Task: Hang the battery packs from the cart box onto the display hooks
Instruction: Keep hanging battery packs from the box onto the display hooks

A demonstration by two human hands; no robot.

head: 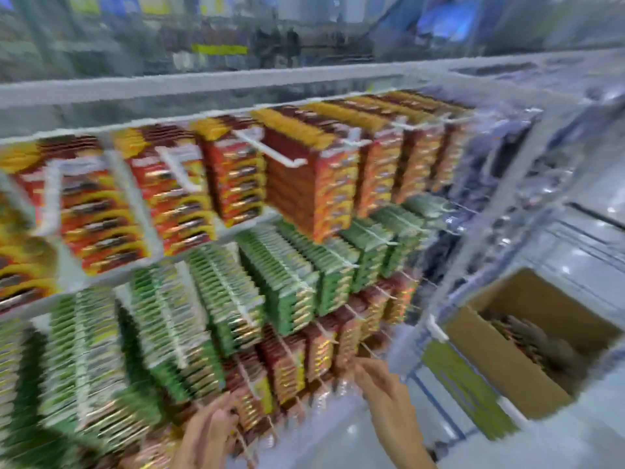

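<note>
**Both hands down at the bottom row of red packs, box off to the right**

Hung in red rows low on the display, the battery packs (287, 363), with more lying dark and blurred inside the cart box (507, 360) at near right. Reached in at the near end of that bottom row: left hand (209, 431), fingers curled against a red pack on its hook, though whether gripped or merely touched could not be told through the blur. Raised just right of the same row: right hand (382, 384), fingertips drawn together near the pack tops, anything pinched between them not made out. Lay nearer the box, the right hand, with the box to its right and slightly farther; judged the likelier one for the next fetch. Ran outward toward the viewer, the display hooks (270, 147), so a pack's hang-hole would probably have to go on along that axis. Above, green packs (270, 282) and then larger red-and-yellow ones (324, 184), all full.
</note>
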